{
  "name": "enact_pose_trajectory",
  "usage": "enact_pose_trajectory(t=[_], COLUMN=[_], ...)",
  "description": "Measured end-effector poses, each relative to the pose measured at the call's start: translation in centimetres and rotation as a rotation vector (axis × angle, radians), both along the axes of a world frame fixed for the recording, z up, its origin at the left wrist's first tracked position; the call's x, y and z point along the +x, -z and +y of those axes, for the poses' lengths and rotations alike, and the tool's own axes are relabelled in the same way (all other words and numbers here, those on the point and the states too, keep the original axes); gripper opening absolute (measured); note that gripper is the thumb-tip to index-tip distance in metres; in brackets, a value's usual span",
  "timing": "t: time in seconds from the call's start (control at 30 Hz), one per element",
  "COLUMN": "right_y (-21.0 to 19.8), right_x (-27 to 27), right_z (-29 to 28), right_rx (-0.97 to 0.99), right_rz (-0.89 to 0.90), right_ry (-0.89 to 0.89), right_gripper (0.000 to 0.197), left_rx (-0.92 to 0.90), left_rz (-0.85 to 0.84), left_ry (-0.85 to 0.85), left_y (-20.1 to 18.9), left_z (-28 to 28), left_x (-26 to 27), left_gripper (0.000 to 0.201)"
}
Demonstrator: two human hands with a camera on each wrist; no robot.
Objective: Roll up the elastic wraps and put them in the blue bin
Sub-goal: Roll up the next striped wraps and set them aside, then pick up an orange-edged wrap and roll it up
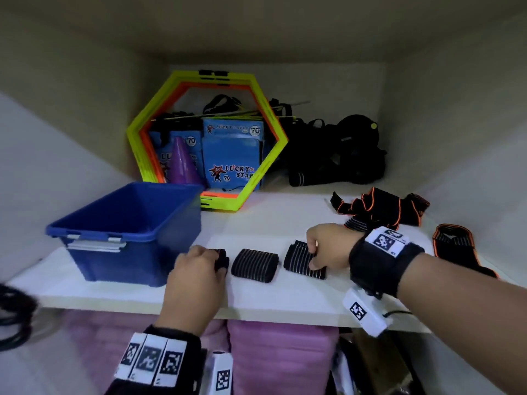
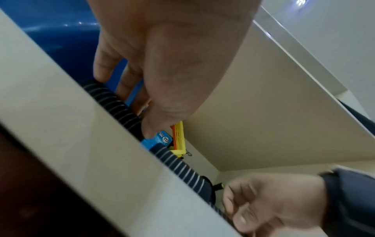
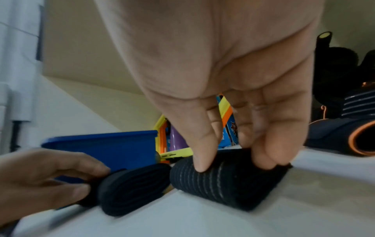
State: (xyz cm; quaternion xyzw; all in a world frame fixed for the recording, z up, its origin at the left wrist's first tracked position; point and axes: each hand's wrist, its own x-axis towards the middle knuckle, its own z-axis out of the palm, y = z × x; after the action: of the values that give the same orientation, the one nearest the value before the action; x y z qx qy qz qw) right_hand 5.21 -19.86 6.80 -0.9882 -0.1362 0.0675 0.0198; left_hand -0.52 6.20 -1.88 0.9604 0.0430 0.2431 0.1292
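White shelf [image 1: 285, 218] carries three rolls; left hand [image 1: 196, 269] clasps one roll [image 1: 222, 259], right hand [image 1: 328, 246] pinches another [image 1: 299, 260]; squeeze firmly, lift toward blue bin [image 1: 128, 223].

blue bin [image 1: 125, 238], blk pinstriped wraps [image 1: 254, 264]

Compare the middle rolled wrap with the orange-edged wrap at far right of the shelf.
The middle rolled wrap is a tight roll; the orange-edged wrap lies loose and unrolled. The middle one is black with pale stripes and no trim; the other has orange edging. Neither is held, and both lie on the shelf, outside the blue bin.
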Motion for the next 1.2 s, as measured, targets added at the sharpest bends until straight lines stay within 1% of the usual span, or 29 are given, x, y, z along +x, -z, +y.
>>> enact_pose_trajectory(t=[0.1, 0.17, 0.23, 0.3, 0.4, 0.6, 0.7, 0.77, 0.83, 0.97, 1.03, 1.1, 1.2], right_y=[-0.8, -1.2, -1.4, -1.6, -1.7, -1.4, -1.4, -1.3, -1.4, -2.3, -3.1, -4.0, -4.8], right_x=[2.6, 4.3, 6.2, 7.8, 9.8, 12.0, 12.0, 11.9, 11.9, 12.0, 12.1, 12.3, 12.5], right_z=[1.3, 2.6, 4.0, 5.4, 8.4, 13.7, 15.2, 15.7, 15.4, 12.8, 10.3, 7.1, 1.7], right_rx=[-0.011, -0.015, 0.026, 0.080, 0.135, 0.156, 0.181, 0.243, 0.302, 0.349, 0.360, 0.372, 0.388], right_rz=[0.006, 0.002, 0.020, 0.053, 0.116, 0.192, 0.265, 0.328, 0.356, 0.317, 0.296, 0.267, 0.213], right_ry=[0.004, -0.002, 0.000, 0.001, -0.024, -0.128, -0.188, -0.211, -0.216, -0.197, -0.159, -0.112, -0.038], right_gripper=[0.028, 0.022, 0.010, 0.007, 0.009, 0.010, 0.018, 0.024, 0.022, 0.021, 0.019, 0.018, 0.017], left_rx=[-0.018, -0.053, -0.076, -0.084, -0.087, -0.096, -0.105, -0.102, -0.100, -0.124, -0.089, -0.061, -0.038], left_rz=[-0.057, -0.096, -0.115, -0.115, -0.104, -0.080, -0.081, -0.077, -0.072, -0.038, -0.004, -0.008, -0.112], left_ry=[0.045, 0.061, 0.076, 0.088, 0.101, 0.128, 0.117, 0.104, 0.095, 0.097, 0.086, 0.103, 0.223], left_y=[0.6, 0.9, 1.2, 1.3, 1.3, 1.8, 1.8, 1.8, 1.8, 1.1, 0.0, -1.6, -4.5], left_z=[-0.4, -0.5, -0.1, 0.0, 0.2, 0.9, 1.0, 1.1, 1.0, 1.0, 0.9, 0.3, -1.9], left_x=[-0.1, -0.2, 0.0, 0.0, 0.0, 0.4, 0.5, 0.6, 0.8, 0.6, 0.5, 0.6, 1.0], left_gripper=[0.024, 0.022, 0.019, 0.021, 0.027, 0.045, 0.046, 0.046, 0.047, 0.044, 0.037, 0.035, 0.029])
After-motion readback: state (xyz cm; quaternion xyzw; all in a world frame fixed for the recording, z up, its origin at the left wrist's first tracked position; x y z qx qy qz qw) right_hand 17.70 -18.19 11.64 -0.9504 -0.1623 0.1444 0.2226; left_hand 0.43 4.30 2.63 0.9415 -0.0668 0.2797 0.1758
